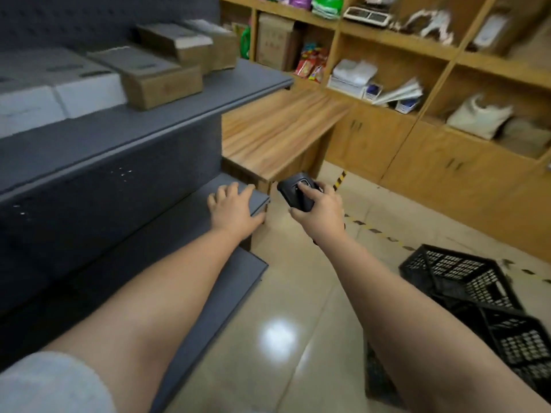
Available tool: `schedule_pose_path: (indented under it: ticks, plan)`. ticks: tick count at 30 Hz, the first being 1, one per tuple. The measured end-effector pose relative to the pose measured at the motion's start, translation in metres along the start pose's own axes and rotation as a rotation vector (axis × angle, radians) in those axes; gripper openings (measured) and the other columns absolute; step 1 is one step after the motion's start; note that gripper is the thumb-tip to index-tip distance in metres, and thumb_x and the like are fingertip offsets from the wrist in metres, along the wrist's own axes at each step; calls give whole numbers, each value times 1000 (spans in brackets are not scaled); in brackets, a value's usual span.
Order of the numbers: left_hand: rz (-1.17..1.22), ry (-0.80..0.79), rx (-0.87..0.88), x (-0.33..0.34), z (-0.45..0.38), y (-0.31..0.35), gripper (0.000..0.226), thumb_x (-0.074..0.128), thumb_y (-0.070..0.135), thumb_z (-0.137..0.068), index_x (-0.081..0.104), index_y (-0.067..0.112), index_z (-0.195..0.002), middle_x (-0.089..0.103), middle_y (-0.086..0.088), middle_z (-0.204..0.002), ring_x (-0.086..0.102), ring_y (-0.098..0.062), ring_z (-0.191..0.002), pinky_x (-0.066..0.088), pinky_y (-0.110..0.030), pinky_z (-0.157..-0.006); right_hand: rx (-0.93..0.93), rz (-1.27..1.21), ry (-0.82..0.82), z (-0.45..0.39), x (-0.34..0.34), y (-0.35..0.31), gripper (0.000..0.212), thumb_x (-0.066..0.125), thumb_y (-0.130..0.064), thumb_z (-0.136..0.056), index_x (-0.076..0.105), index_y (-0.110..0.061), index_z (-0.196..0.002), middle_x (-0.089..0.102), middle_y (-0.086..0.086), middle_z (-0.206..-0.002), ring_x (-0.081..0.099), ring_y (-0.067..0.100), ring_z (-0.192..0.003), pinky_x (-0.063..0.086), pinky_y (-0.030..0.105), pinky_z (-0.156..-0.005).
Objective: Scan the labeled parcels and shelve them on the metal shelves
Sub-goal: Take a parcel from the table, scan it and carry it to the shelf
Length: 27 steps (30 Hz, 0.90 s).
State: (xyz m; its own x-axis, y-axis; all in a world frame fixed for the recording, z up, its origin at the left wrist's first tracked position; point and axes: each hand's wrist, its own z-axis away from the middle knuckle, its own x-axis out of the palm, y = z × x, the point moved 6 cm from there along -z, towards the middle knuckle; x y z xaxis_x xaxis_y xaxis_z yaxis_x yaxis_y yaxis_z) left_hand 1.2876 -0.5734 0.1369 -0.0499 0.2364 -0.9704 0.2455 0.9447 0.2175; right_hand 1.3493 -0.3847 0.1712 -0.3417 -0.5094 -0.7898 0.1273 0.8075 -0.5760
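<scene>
**Scanner up, parcels already on the top shelf**

Two bare forearms reach out from the bottom of the view, both hands busy. Left hand (234, 208) lies flat, fingers relaxed, on the corner of the middle metal shelf (167, 231), probably bracing the body during a lean forward. Right hand (317, 208) is wrapped around one black scanner (298, 190), thumb resting on its top button, so I judge it ready for the next label. Off to the right, two black crates (465, 281) sit tipped on the tiled floor (298, 293), likely the parcels' carriers. Beyond the hands, one wooden table (280, 135) butts against the rack. Up on the top shelf (179, 108), the parcels (161, 81): three brown cartons and at least two white boxes, packed touching, presumably to save space. Wooden shelving (396, 40) fills the far wall.
</scene>
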Motion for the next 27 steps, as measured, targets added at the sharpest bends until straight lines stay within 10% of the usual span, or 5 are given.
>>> schedule_pose_path:
  ticks: [27]
  plan:
    - [84,-138,-29,165,-638,309,65,52,63,-91,41,26,-143,46,-12,-139,36,-36,-130,30,-52,-105,197,-28,0,-599,-39,328,60,73,-36,-84,52,-31,-140,36,0,-152,34,24,-135,32,41,-111]
